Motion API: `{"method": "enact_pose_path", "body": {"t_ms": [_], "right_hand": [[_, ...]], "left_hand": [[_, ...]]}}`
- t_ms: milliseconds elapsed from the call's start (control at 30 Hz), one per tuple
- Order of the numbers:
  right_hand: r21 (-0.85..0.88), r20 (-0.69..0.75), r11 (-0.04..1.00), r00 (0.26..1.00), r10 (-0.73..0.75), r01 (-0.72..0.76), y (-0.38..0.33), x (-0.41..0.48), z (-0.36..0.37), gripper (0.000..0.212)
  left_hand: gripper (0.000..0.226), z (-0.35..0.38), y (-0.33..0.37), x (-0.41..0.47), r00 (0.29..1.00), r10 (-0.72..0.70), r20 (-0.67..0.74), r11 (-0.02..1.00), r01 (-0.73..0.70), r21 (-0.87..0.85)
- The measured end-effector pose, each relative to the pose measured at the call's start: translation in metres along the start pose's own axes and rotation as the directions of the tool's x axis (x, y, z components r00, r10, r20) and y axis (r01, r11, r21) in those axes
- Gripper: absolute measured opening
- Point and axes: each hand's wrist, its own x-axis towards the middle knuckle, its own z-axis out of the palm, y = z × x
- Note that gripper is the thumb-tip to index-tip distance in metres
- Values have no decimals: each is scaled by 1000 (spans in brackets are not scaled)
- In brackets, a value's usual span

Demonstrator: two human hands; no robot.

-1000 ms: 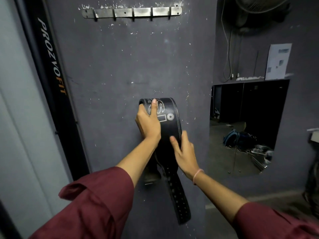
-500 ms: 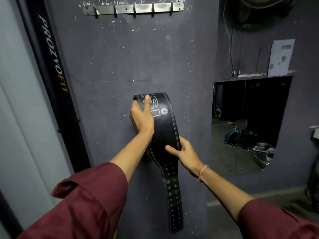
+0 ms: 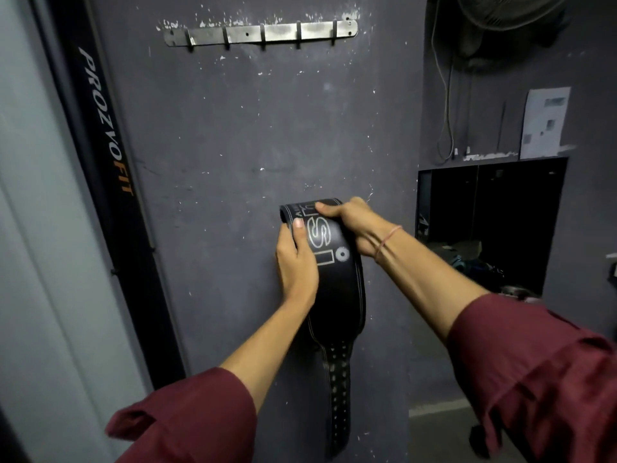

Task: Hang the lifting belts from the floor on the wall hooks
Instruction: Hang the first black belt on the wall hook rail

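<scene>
A black leather lifting belt (image 3: 344, 289) with white stitching and a white logo is held up in front of the dark grey wall. Its perforated tail hangs straight down. My left hand (image 3: 295, 265) grips the belt's left edge, thumb over the front. My right hand (image 3: 355, 225) grips the top fold from the right. High on the wall a metal hook rail (image 3: 260, 33) with several bare hooks sits well above the belt.
A black padded post lettered PROZVOFIT (image 3: 107, 135) leans along the wall's left edge. A mirror (image 3: 490, 228) at the right reflects bags on a floor. A paper sheet (image 3: 544, 121), a cable and a wall fan (image 3: 507, 11) are above it.
My right hand has moved from the belt's lower middle up to its top fold. The belt and my left hand have shifted right in the view.
</scene>
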Motion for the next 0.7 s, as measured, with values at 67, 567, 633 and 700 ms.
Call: {"method": "enact_pose_path", "body": {"t_ms": [67,567,633,700], "right_hand": [[41,-61,998,997,-41,43,14,2,-4,44],[-257,-72,955,982,-174,150,64,-31,-40,54],[-352,-115,929,980,-164,114,58,-24,-37,66],[-244,-95,962,984,-152,125,45,-19,-34,59]], "left_hand": [[68,-2,0,11,947,-256,194,956,277,-95],[30,19,28,62,823,-460,334,723,566,-397],[20,22,30,56,853,-417,315,737,520,-431],[20,24,36,45,876,-367,313,765,476,-434]]}}
